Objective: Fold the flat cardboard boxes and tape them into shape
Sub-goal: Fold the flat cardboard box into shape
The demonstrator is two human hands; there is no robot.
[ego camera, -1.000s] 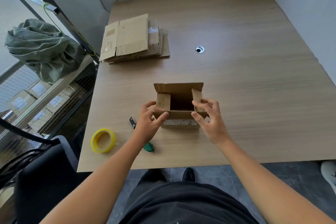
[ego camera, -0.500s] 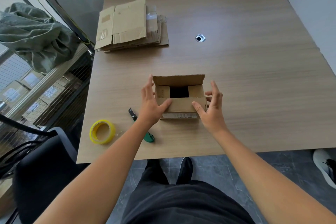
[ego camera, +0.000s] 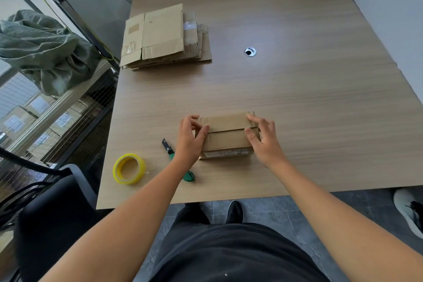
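Observation:
A small cardboard box (ego camera: pixel 225 138) stands near the table's front edge with both top flaps folded down, meeting at a seam across the middle. My left hand (ego camera: pixel 190 138) grips its left end, thumb pressed on the seam and fingers curled at the far left corner. My right hand (ego camera: pixel 263 142) grips the right end, index finger on the far flap and thumb on the near flap. A stack of flat cardboard boxes (ego camera: pixel 160 36) lies at the far left of the table. A yellow tape roll (ego camera: pixel 129 168) lies left of my left forearm.
A green-handled utility knife (ego camera: pixel 166 145) lies partly under my left wrist. A cable hole (ego camera: pixel 250 52) sits mid-table. Left of the wooden table (ego camera: pixel 320 98) are a black chair (ego camera: pixel 45 213), a railing and a green sack (ego camera: pixel 41 48). Someone's shoe (ego camera: pixel 409 210) is on the floor at right.
The box was open with its flaps up; the side flaps went in, then the two long flaps came down. My hands moved from the near rim onto the closed top.

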